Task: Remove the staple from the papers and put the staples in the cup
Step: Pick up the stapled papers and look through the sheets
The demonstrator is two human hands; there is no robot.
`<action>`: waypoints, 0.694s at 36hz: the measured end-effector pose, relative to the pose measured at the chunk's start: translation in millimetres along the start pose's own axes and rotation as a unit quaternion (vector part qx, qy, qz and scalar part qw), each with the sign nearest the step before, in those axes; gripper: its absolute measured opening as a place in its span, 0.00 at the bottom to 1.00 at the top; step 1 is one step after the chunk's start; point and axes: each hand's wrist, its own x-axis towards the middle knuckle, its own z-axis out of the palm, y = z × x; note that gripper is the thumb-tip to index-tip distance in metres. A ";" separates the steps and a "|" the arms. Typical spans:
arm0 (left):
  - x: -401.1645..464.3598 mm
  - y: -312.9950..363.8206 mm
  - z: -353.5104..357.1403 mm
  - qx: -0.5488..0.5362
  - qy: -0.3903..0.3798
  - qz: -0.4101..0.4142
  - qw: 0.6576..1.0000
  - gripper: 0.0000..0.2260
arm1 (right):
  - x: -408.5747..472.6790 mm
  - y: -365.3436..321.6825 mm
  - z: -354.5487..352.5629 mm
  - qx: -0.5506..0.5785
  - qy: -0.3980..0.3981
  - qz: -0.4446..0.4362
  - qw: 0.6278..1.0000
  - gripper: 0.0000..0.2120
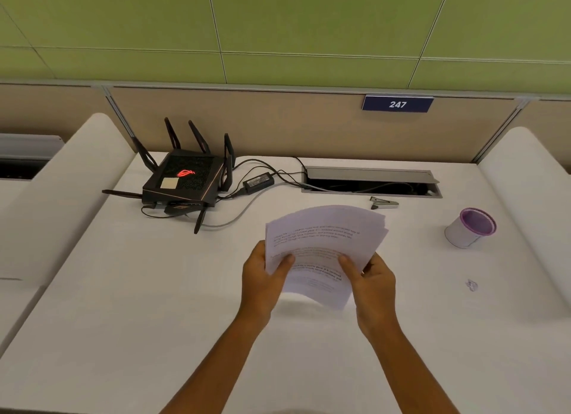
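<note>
While both hands grip it, the stack is the centre of the scene:
Papers: a fanned stack of printed sheets [321, 243] held up off the white desk [154, 290]; the far edge curls upward and the sheets splay apart at 1 o'clock; no staple can be made out.
Left hand: left hand [262, 277] closed on the stack's left edge at 9 o'clock; thumb lies on the top sheet, fingers hidden underneath.
Right hand: right hand [370, 284] closed on the lower right corner at 4 o'clock; thumb on the print, fingers curled behind.
Cup: white cup [469, 228] with a purple rim, at 3 o'clock from the papers, well apart, tilted in this wide-angle view; inside cannot be told.
Staple remover: small metal tool [384, 203] lying on the desk at 1 o'clock, just beyond the papers.
Router: black router [183, 178] with antennas at 10 o'clock; cables run to the desk's cable slot [370, 182] at 12 o'clock.
Sign: plate reading 247 [397, 104] on the partition.
</note>
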 end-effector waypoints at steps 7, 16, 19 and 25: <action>-10.8 -16.9 3.3 -0.021 0.014 -0.023 0.999 0.23 | -11.5 23.6 4.8 -0.059 -0.027 0.002 0.998 0.12; -8.1 -14.0 0.8 -0.040 0.011 -0.006 0.999 0.20 | -9.7 20.6 8.0 -0.080 -0.028 -0.035 0.996 0.16; -11.7 -19.7 0.2 -0.017 0.005 -0.042 0.999 0.19 | -11.2 34.8 7.0 -0.095 -0.040 0.000 0.995 0.17; -14.3 -25.5 -5.3 0.016 -0.050 -0.089 0.995 0.13 | -12.3 49.9 -2.5 -0.118 -0.057 0.032 0.991 0.15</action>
